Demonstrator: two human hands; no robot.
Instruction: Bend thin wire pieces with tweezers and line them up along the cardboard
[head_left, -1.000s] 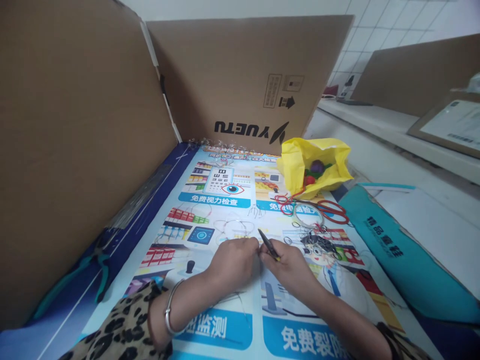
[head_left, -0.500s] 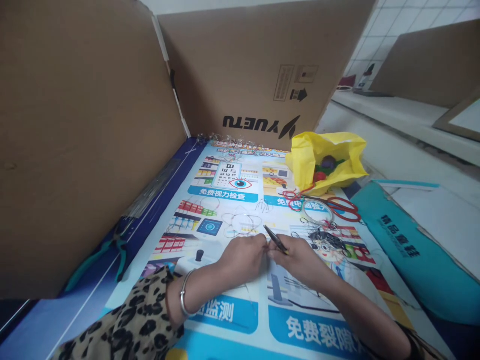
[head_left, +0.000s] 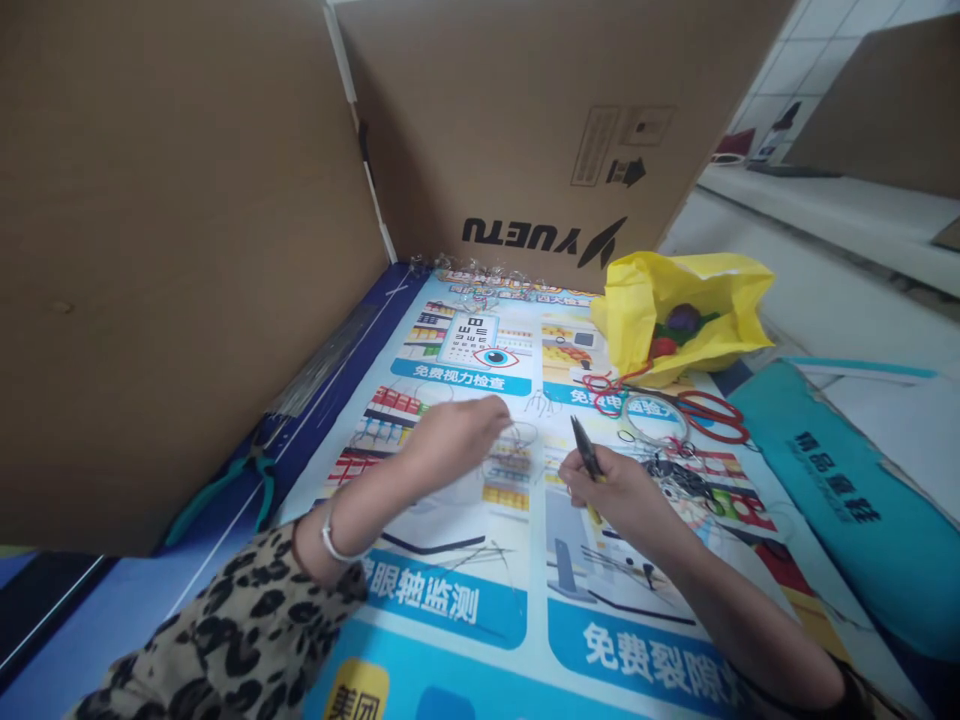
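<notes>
My left hand (head_left: 457, 430) reaches forward over the printed poster (head_left: 465, 600), fingers curled down onto thin wire pieces (head_left: 517, 437) lying there; whether it grips one is hidden by blur. A silver bangle sits on that wrist. My right hand (head_left: 619, 488) is closed round small dark pliers (head_left: 585, 447), whose tip points up and away. The two hands are apart, with the wire shapes between them.
Cardboard walls (head_left: 187, 220) stand left and behind. A yellow bag (head_left: 675, 300) with coloured beads lies at the back right, red scissors (head_left: 705, 410) and a wire coil (head_left: 646, 420) beside it. Teal-handled pliers (head_left: 225, 490) rest at the left wall. A teal bag (head_left: 847, 500) lies right.
The hands were together at the middle of the poster. Now the left hand has moved forward and left, away from the right hand, which still holds the pliers. The camera tipped down.
</notes>
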